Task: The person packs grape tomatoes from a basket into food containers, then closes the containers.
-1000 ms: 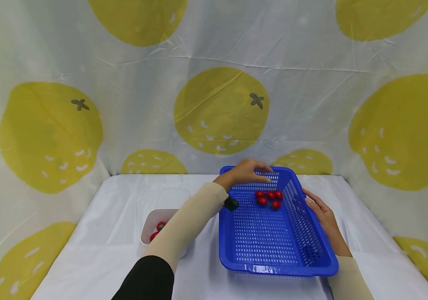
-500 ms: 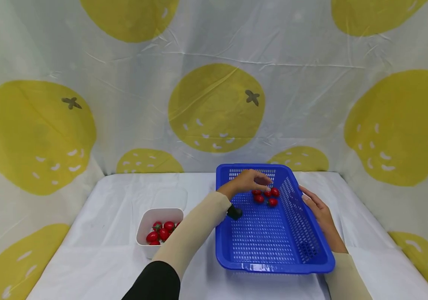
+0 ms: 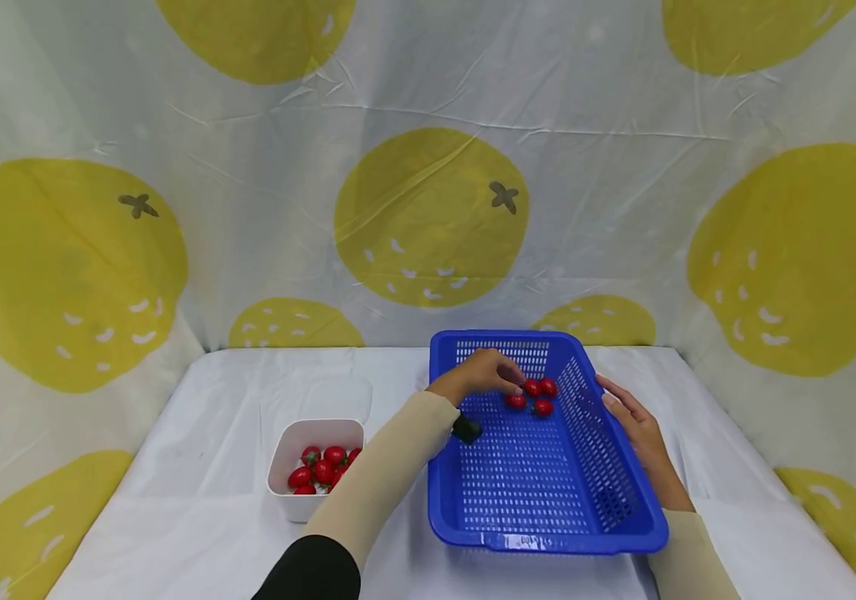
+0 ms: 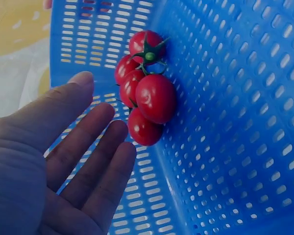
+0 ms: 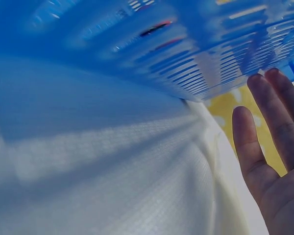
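Observation:
Several red cherry tomatoes (image 3: 543, 407) lie together at the far end of a blue perforated basket (image 3: 540, 540). Beside them, inside the basket, is my left hand (image 3: 483, 373). The left wrist view shows its thumb and fingers extended and spread, with the fingertips close to the piled cherry tomatoes (image 4: 156, 98) and nothing in the palm. My right hand (image 3: 638, 425) rests along the basket's outer right side, near the rim. Seen from the right wrist, its fingers (image 5: 272, 107) are straight against the basket's underside and wall (image 5: 201, 68).
Left of the basket, a white square container (image 3: 285, 467) holds more cherry tomatoes, partly hidden by my left sleeve (image 3: 390, 450). A translucent lid (image 3: 337, 398) lies behind it on the white cloth (image 3: 232, 433). A lemon-print curtain (image 3: 585, 233) closes off the back.
My left hand has come down from above the basket to the tomatoes. The right hand stays at the basket's side. More of the white container shows now.

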The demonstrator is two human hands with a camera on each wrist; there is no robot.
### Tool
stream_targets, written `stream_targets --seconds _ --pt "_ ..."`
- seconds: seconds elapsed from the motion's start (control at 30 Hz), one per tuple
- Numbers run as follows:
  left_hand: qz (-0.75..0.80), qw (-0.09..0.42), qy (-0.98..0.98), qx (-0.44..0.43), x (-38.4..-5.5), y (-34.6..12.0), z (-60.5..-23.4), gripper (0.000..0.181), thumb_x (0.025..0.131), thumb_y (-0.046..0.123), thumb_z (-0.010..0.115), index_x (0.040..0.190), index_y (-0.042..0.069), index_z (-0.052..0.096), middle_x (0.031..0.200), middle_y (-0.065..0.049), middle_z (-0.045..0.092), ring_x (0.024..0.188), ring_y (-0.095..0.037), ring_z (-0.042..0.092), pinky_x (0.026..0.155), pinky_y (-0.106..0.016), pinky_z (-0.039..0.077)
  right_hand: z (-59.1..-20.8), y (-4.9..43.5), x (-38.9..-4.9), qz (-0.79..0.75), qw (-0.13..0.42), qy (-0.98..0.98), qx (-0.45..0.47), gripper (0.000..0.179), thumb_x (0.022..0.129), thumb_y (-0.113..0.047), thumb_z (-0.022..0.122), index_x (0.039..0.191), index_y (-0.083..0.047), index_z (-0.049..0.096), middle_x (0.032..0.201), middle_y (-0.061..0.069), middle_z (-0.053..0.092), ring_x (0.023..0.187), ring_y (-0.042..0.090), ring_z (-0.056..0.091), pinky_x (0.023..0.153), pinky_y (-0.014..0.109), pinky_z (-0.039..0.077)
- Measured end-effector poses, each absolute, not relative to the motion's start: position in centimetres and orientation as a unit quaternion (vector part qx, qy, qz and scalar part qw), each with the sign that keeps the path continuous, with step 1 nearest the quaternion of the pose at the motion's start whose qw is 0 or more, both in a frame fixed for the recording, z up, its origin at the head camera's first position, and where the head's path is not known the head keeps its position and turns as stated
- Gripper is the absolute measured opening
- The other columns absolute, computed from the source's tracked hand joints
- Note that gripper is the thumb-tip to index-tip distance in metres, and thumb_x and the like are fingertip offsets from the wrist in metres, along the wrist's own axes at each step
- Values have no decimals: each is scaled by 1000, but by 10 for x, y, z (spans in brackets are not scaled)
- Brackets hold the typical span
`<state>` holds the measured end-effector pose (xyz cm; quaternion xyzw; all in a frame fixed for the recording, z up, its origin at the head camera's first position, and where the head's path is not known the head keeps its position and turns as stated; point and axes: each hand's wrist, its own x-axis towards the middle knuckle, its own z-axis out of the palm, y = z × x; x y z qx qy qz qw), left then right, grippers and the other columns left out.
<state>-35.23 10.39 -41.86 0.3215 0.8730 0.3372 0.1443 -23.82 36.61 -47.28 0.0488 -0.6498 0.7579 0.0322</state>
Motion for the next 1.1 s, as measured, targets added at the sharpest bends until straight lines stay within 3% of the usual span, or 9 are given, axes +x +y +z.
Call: stream_targets --seconds 0.23,0.73,1.1 --pt "315 145 884 315 -353 101 -421 19 83 15 76 101 8 76 98 1 73 90 -8 65 83 -18 49 -473 365 -238 756 32 -652 49 47 102 -22 47 147 -11 40 112 -10 67 88 10 67 68 28 57" --pt "248 170 891 339 -354 105 -426 23 86 18 74 108 13 75 101 4 73 94 -5 63 85 -16 47 -474 367 -237 754 36 -653 55 47 103 -21 47 147 -10 39 111 -11 67 87 9 67 67 27 57" --pt "240 195 886 345 -350 110 -424 23 85 17 75 107 10 75 98 3 72 88 -4 63 81 -15 48 -472 365 -237 749 45 -659 53 48 102 -21 48 147 -7 38 112 -12 67 88 9 67 68 27 57"
